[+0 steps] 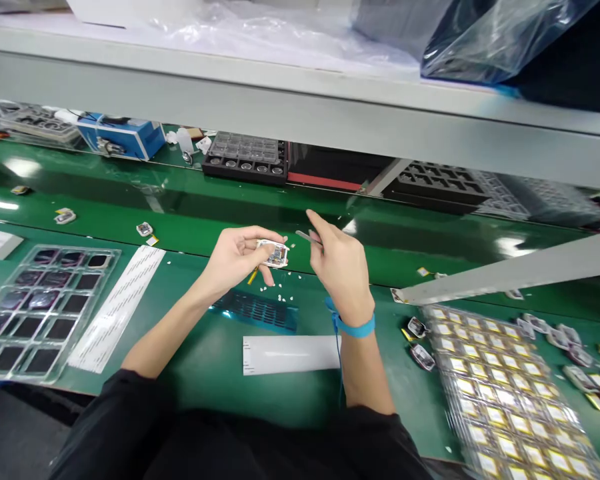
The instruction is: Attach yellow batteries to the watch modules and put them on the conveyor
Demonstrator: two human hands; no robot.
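A small white-framed electronic part point(275, 254) is pinched between the thumb and fingers of my left hand point(240, 259), its inner side facing up and a yellow strip hanging below. My right hand point(339, 261), with a blue strap point(357, 328) round the wrist, grips a thin metal tool point(307, 237). The tool's tip points left, a short way from the part and not touching it. My right index finger is stretched out past the tool. Small white scraps point(280, 297) lie on the green table below the hands.
A blue perforated sheet point(260, 311) and a white strip point(290, 355) lie in front of me. At left are a tray of dark squares point(27, 327) and a long label sheet point(117, 307). A tray of yellow-edged parts point(510, 393) stands right, below a slanting white bar point(510, 267). A shelf point(280, 107) spans above.
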